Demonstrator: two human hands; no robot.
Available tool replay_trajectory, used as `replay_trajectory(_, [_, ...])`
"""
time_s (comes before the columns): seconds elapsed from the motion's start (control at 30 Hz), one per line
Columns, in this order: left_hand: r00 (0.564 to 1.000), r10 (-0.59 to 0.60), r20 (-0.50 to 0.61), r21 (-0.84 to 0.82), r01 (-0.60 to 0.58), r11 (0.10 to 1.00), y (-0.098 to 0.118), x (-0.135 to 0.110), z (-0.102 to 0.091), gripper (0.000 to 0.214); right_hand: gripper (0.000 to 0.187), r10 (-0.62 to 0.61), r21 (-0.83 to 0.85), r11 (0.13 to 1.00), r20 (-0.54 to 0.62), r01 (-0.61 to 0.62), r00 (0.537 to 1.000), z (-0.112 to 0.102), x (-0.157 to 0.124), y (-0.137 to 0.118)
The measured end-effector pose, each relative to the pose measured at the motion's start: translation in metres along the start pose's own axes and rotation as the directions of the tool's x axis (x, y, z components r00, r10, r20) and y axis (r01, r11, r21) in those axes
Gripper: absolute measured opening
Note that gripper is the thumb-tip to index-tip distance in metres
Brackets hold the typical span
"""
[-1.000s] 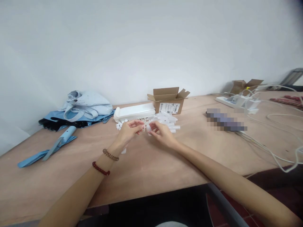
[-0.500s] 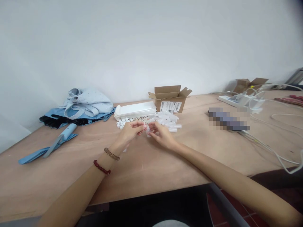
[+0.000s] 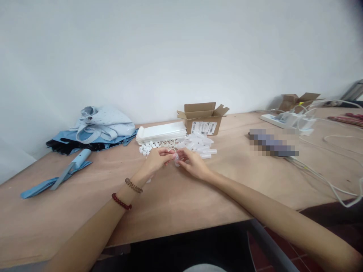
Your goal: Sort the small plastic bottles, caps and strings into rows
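Observation:
My right hand [image 3: 193,162] is closed around a small translucent plastic bottle [image 3: 177,160], thumb and fingers on its sides. Close against its upper end, my left hand [image 3: 159,158] pinches with thumb and forefinger; the piece between those fingertips is too small to make out. A thin whitish strand [image 3: 172,149] curves between the two hands. Just beyond lie a pile of similar translucent bottles [image 3: 198,143], several small white caps [image 3: 147,147] and a tangle of thin cream-coloured strands [image 3: 168,143].
Behind the parts are a stack of flat white packets [image 3: 161,131] and an open cardboard box [image 3: 202,122]. Folded blue and white cloth [image 3: 104,124] and a blue-handled item [image 3: 72,166] lie left. To the right are a blurred-out phone-like object [image 3: 272,143], a power strip [image 3: 275,121] and cables.
My hands stay nearly in place. The fingertips have shifted slightly around the bottle, and the thin strand between them now shows more clearly. The view has moved very little.

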State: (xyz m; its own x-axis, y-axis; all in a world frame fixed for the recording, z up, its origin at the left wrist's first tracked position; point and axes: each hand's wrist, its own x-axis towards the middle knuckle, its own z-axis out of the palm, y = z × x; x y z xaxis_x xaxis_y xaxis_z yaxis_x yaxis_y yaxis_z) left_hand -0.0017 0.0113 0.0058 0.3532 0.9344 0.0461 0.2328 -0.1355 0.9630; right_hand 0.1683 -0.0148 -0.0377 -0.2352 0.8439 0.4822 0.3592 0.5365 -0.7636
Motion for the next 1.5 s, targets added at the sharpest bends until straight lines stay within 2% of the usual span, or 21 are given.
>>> replay_trajectory(0.13, [1.0,-0.015,0.011,0.071,0.014,0.997,0.004,-0.002,0.001,0.027,0.023,0.017,0.018,1.0,-0.001,-0.017,1.0,0.0,0.0,0.001])
replay_trajectory(0.43, [0.996,0.086,-0.003,0.191,-0.084,0.978,0.005,-0.001,0.004,0.02,0.021,0.073,0.023,0.997,-0.004,-0.073,0.997,0.001,0.0,0.002])
replay_trajectory(0.53, [0.993,0.119,0.013,0.208,-0.119,0.971,0.004,-0.002,0.004,0.019,0.02,0.071,0.063,0.996,0.006,-0.071,0.997,0.002,0.0,0.001])
replay_trajectory(0.63, [0.988,0.157,0.01,0.298,-0.153,0.942,0.003,-0.003,0.003,0.018,0.022,0.131,0.152,0.98,0.008,-0.131,0.991,0.003,0.002,0.001])
replay_trajectory(0.73, [0.959,0.282,0.023,0.473,-0.259,0.842,0.005,-0.004,0.001,0.018,0.024,0.224,0.317,0.922,0.04,-0.225,0.974,0.002,0.006,0.0])
replay_trajectory(0.83, [0.916,0.384,0.112,0.585,-0.374,0.72,0.008,-0.006,0.001,0.022,0.024,0.298,0.443,0.843,0.087,-0.305,0.951,-0.001,0.008,-0.003])
replay_trajectory(1.0, [0.872,0.418,0.257,0.649,-0.476,0.593,0.009,-0.012,0.001,0.033,0.024,0.362,0.619,0.684,0.169,-0.385,0.917,-0.005,0.006,-0.012])
replay_trajectory(1.1, [0.856,0.412,0.312,0.675,-0.505,0.538,0.008,-0.017,0.0,0.039,0.025,0.348,0.688,0.593,0.251,-0.419,0.903,-0.004,0.003,-0.013])
replay_trajectory(1.17, [0.848,0.406,0.341,0.689,-0.519,0.506,0.006,-0.018,-0.001,0.042,0.03,0.332,0.708,0.567,0.271,-0.421,0.903,-0.001,0.002,-0.012])
replay_trajectory(1.23, [0.853,0.391,0.347,0.712,-0.51,0.482,0.004,-0.018,-0.003,0.039,0.039,0.339,0.702,0.577,0.26,-0.418,0.904,0.002,0.002,-0.011])
replay_trajectory(1.3, [0.863,0.367,0.348,0.736,-0.494,0.463,0.003,-0.016,-0.005,0.028,0.043,0.356,0.656,0.638,0.211,-0.402,0.91,0.006,0.002,-0.01])
replay_trajectory(1.37, [0.866,0.34,0.366,0.747,-0.492,0.448,0.002,-0.015,-0.008,0.02,0.041,0.327,0.551,0.765,0.115,-0.334,0.938,0.01,0.0,-0.01])
replay_trajectory(1.43, [0.866,0.317,0.386,0.752,-0.494,0.436,0.002,-0.014,-0.011,0.019,0.039,0.235,0.384,0.894,0.039,-0.232,0.971,0.013,-0.002,-0.011])
replay_trajectory(1.5, [0.867,0.292,0.404,0.752,-0.497,0.434,0.003,-0.016,-0.016,0.021,0.04,0.147,0.21,0.966,0.029,-0.15,0.989,0.015,-0.005,-0.014])
